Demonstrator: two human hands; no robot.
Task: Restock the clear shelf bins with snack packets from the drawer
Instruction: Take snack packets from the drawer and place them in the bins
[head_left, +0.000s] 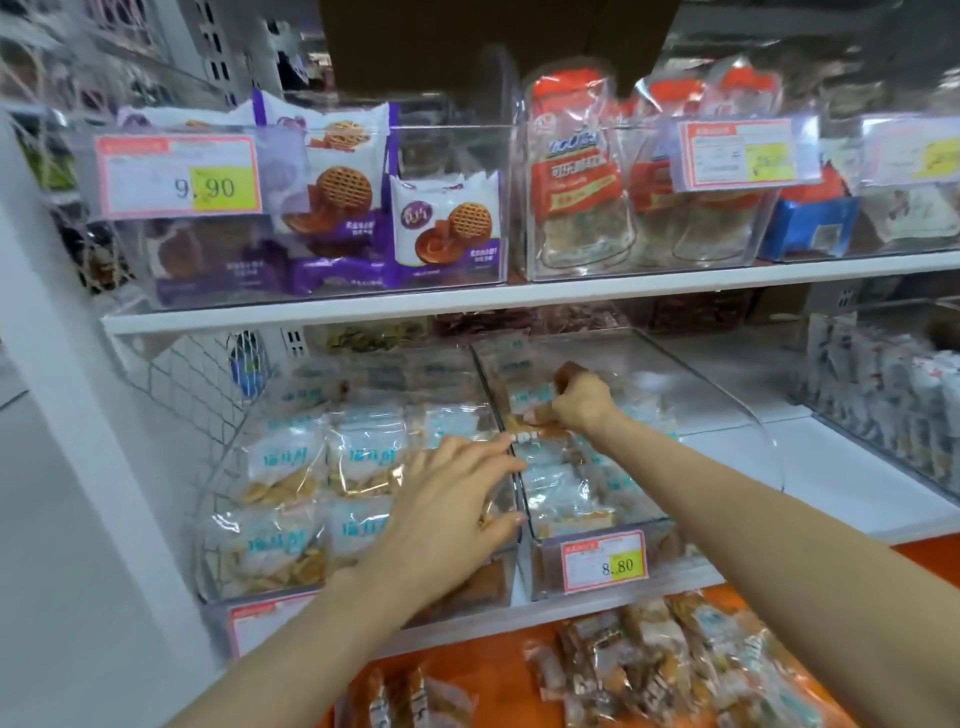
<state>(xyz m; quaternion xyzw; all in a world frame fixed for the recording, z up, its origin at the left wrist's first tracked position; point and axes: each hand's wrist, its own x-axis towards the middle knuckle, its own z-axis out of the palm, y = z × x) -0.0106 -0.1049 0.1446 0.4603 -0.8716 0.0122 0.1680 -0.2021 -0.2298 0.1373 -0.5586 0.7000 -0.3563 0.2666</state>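
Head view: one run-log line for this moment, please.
left hand rests on packets | right hand grips packet in bin | drawer holds stock

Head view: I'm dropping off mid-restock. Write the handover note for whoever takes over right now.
Hands: the left hand is open, fingers spread on the packets at the right edge of the left bin. The right hand pinches a snack packet inside the 8.80 bin.
Done: the left bin looks full; the 8.80 bin has packets along its left side.
Left: seat the held packet, then probably fill that bin's bare right side from the loose packets in the orange drawer.
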